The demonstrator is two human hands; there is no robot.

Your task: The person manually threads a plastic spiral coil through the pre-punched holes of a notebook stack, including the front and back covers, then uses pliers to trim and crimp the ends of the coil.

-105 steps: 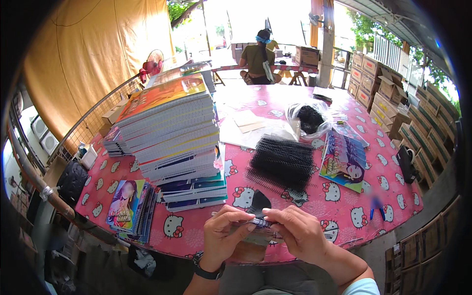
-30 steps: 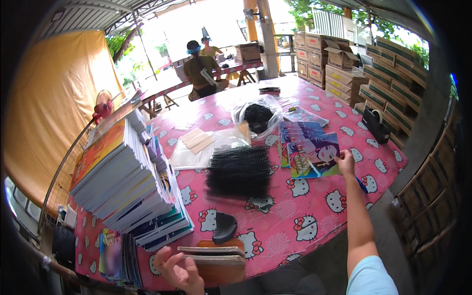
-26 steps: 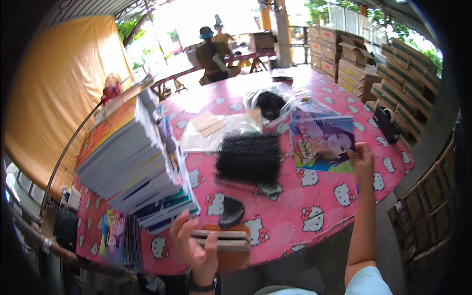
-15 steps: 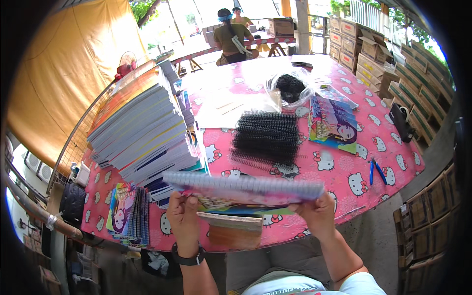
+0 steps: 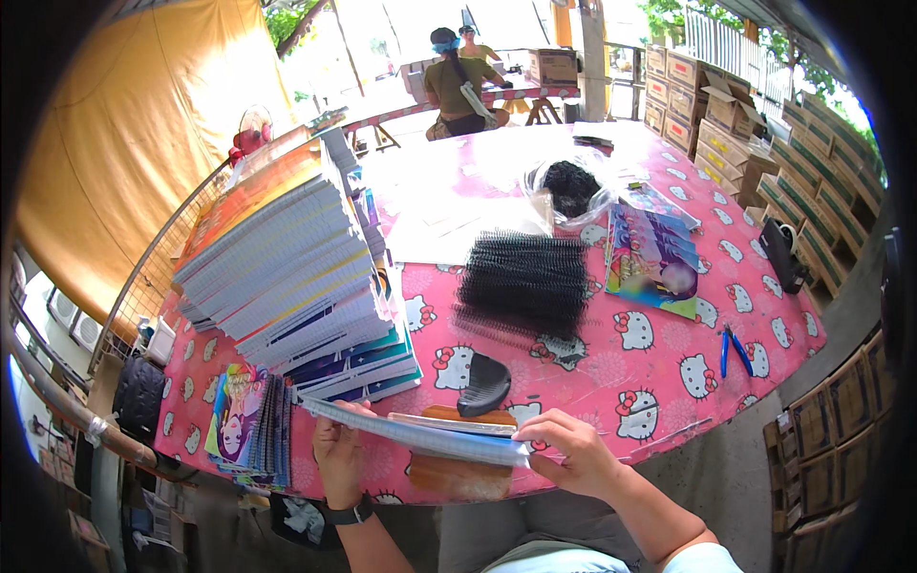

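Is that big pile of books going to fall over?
The tall stack of notebooks does lean, its layers fanned and slid sideways rather than squared up. It might slip. Both hands hold one notebook flat near the table's edge.

- Notebook (image 5: 420, 437): paper block, glossy cover.
- Binding coils (image 5: 523, 283): black plastic, matt.
- Tablecloth (image 5: 669, 372): pink printed plastic, smooth sheen.
- Board (image 5: 457, 468): brown wood.
- Bag (image 5: 570, 186): clear glossy plastic.

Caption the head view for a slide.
Both hands, left hand and right hand, hold a notebook over a pink table.
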